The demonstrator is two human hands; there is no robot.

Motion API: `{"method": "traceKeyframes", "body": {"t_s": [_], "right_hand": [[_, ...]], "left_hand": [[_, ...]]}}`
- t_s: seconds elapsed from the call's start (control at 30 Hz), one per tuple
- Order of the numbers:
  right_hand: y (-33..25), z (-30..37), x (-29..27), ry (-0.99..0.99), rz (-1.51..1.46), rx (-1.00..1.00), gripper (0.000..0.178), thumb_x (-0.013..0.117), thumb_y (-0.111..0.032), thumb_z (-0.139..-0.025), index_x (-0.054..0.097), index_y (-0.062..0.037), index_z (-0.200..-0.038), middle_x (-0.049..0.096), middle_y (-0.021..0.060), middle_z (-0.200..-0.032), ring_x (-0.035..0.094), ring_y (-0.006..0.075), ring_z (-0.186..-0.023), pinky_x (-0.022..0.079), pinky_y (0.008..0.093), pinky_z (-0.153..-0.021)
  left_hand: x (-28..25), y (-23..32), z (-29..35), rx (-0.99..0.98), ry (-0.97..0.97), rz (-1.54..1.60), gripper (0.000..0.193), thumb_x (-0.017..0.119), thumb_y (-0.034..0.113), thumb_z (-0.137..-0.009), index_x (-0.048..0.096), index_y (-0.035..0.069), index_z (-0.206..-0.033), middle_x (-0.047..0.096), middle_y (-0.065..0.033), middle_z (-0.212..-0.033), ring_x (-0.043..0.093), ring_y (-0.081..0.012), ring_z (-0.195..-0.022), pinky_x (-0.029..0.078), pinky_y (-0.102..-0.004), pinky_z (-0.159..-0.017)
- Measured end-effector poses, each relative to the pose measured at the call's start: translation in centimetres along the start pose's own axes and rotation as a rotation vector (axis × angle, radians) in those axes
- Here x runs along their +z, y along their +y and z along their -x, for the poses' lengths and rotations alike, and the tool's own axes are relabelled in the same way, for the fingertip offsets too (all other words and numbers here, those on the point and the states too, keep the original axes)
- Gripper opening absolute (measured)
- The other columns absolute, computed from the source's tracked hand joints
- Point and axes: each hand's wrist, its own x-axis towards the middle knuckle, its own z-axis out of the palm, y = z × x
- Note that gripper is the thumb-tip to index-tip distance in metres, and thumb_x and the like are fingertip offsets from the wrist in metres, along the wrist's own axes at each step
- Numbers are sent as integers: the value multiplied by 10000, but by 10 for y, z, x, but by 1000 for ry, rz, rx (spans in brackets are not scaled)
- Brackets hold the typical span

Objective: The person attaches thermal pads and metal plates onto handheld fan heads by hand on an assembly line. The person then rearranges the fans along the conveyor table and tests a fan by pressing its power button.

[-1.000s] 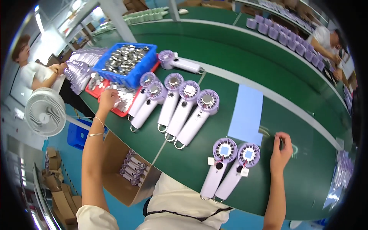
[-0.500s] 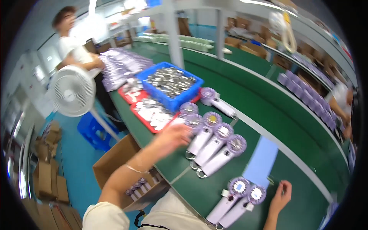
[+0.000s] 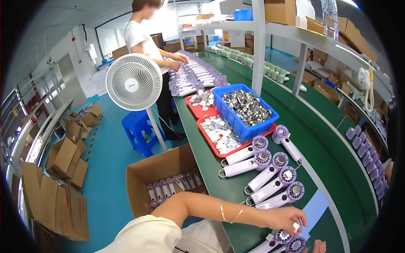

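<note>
Left hand (image 3: 287,220): fingers curled, small white block (image 3: 296,227) pinched at the tips. Right hand (image 3: 319,247): cut off by the lower edge; cannot tell its grip. Two lilac fans (image 3: 296,244) lie just below the left hand, nearer the block, long axes lower-left to upper-right; smooth plastic, round slotted heads. Beyond: flat blue sheet (image 3: 315,211) on green worktop (image 3: 228,187).

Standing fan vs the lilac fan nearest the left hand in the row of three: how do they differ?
Colour: the standing fan is white, the lilac fan pale purple.
Size: the standing fan is far larger than the lilac fan.
Pose: the standing fan is up on a pole; the lilac fan lies on the green table.
Shared: round head, long stem.
</note>
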Motion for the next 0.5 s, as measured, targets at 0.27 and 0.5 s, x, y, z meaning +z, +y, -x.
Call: {"method": "traceKeyframes", "body": {"t_s": [0.27,0.5], "right_hand": [[-23,-27,0,-382,151,-105,347,728,-150,-806,654,-89,-1139,622,66,-1094,574,253,-1067,353,475,-1009],[-19,-34,3,-410,-38,-72,304,765,-77,-746,657,-32,-1027,644,116,-1027,599,290,-1021,391,489,-1003]], "left_hand": [[28,-3,-11,143,-45,-283,505,543,-83,-817,397,43,-1284,634,-157,-1075,671,-165,-717,497,-286,-651],[22,7,-2,60,-110,-193,508,575,-11,-882,370,54,-1343,559,-129,-1182,626,-135,-810,495,-272,-699]]}}
